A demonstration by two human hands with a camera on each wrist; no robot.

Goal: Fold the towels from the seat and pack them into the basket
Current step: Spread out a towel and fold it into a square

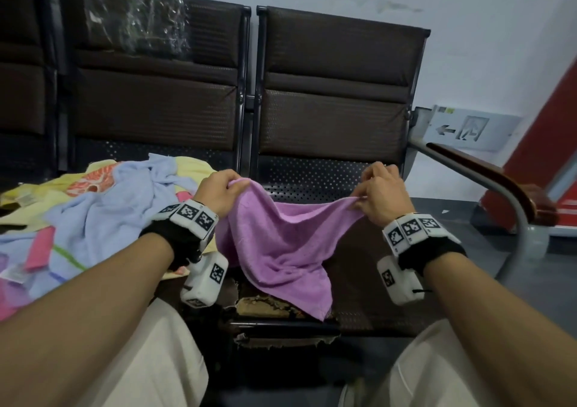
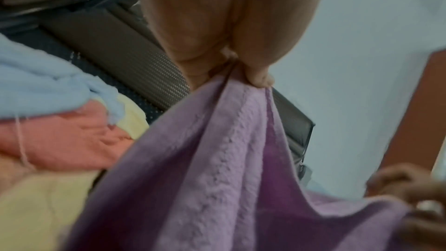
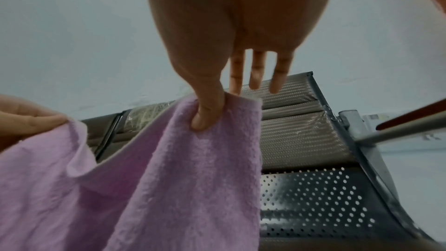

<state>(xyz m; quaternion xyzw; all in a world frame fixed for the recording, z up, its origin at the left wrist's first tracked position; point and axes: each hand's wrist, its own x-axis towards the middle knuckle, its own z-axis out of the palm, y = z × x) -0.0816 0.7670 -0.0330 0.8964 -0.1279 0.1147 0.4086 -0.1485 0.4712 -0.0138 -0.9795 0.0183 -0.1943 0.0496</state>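
A purple towel (image 1: 281, 244) hangs between my two hands above the right-hand seat (image 1: 368, 288). My left hand (image 1: 221, 191) pinches its upper left corner, and my right hand (image 1: 379, 193) pinches the upper right corner. The cloth sags in the middle and its lower tip droops over the seat's torn front edge. In the left wrist view my thumb and fingers (image 2: 260, 77) clamp the bunched purple towel (image 2: 217, 178). In the right wrist view my thumb (image 3: 207, 114) presses the purple towel (image 3: 181, 178) while three fingers stand straight behind it. No basket shows in any view.
A heap of towels (image 1: 93, 207), light blue, yellow, orange and pink, covers the left seat. Dark padded backrests (image 1: 337, 94) stand behind. A metal armrest with a wooden top (image 1: 487, 175) curves down on the right. My knees in pale trousers (image 1: 150, 360) sit at the seat's front.
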